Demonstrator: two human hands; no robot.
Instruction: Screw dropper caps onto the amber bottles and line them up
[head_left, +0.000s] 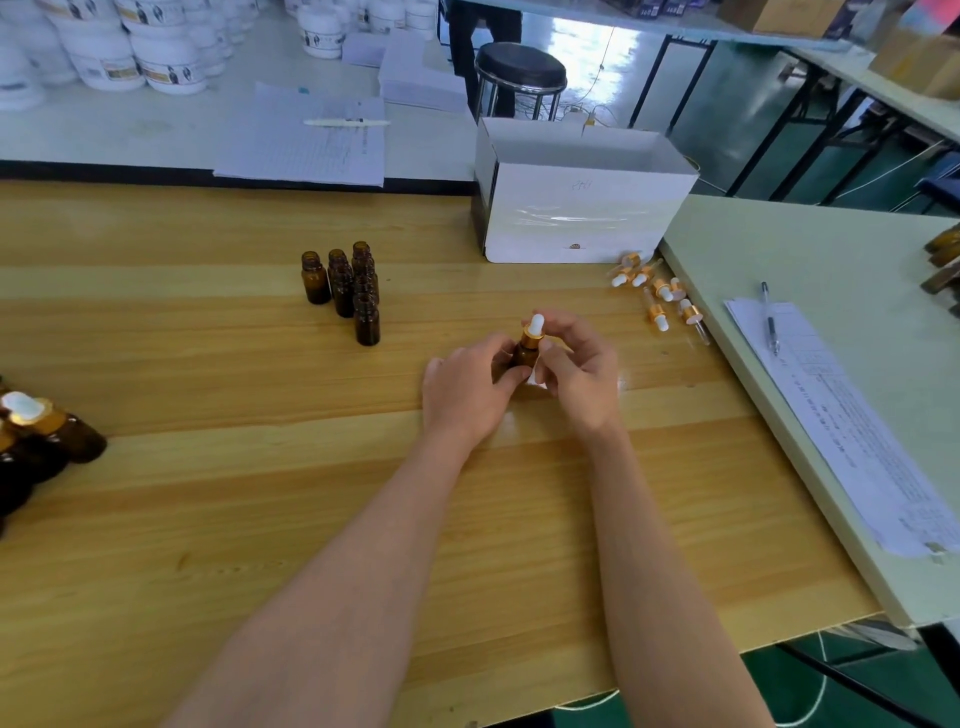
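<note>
While our left hand (467, 392) grips the amber bottle (522, 359), upright between both hands over the wooden table (260, 493), our right hand (579, 371) pinches its dropper cap (533, 332) on top, best placed for twisting

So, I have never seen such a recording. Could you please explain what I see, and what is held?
There is no machine here, only a person's two bare hands. The single picture comes from a camera worn on the head, looking down at a wooden table. The left hand grips a small amber bottle; the right hand pinches its dropper cap. Uncapped bottles stand behind on the left, loose caps lie to the right near a white box, and capped bottles are at the left edge.
</note>
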